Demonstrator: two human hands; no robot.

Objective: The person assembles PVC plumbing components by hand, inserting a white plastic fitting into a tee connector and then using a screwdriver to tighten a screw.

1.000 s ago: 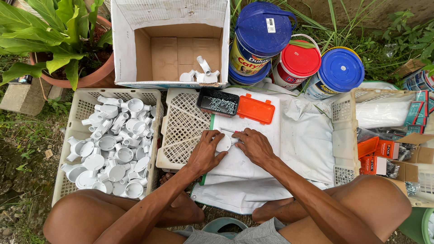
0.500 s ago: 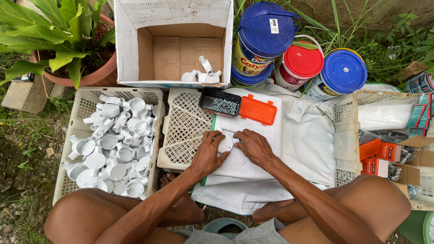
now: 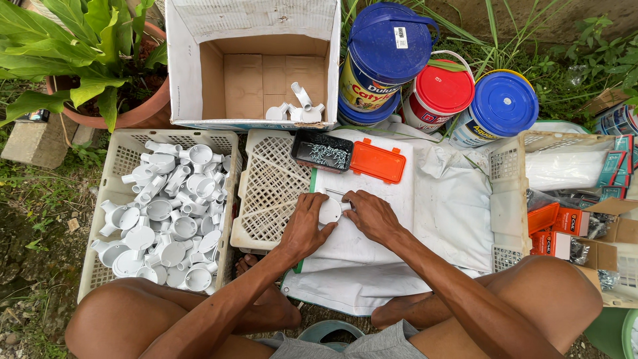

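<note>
A round white plastic conduit box (image 3: 329,211) lies on a white sheet (image 3: 372,199) spread over an upturned crate. My left hand (image 3: 307,225) grips its left side. My right hand (image 3: 369,215) presses on its right side, with a thin metal tool (image 3: 335,193) beside the fingers. Just beyond stands a small black tray of screws (image 3: 323,153) with its orange lid (image 3: 377,161) next to it. A white basket (image 3: 116,166) at left holds several white conduit boxes (image 3: 166,219).
An open cardboard box (image 3: 252,66) with a few white fittings stands behind. Three lidded paint buckets (image 3: 438,93) sit at the back right. A potted plant (image 3: 86,60) is at far left. A crate with small orange cartons (image 3: 565,226) stands at right. My bare knees frame the bottom.
Both hands stay on the white fitting with only slight finger shifts. The view has drifted a little.
</note>
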